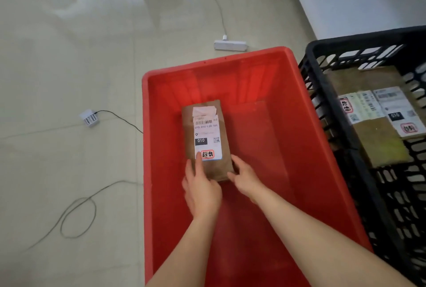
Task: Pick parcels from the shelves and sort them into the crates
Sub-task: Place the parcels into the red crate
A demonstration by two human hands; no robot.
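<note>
Both hands hold the near end of a brown parcel [205, 139] lying on the red crate [299, 148] floor: left hand [201, 188] grip thumb-on-label, right hand [245, 177] pinching its corner. Right of the grip, the black crate [327, 93] already holds labelled parcels [380, 121]. Shelves unseen; remaining work unknown.

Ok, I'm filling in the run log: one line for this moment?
stage: placing | brown parcel in red crate | left hand and right hand hold its near end | black crate beside holds parcels
</note>
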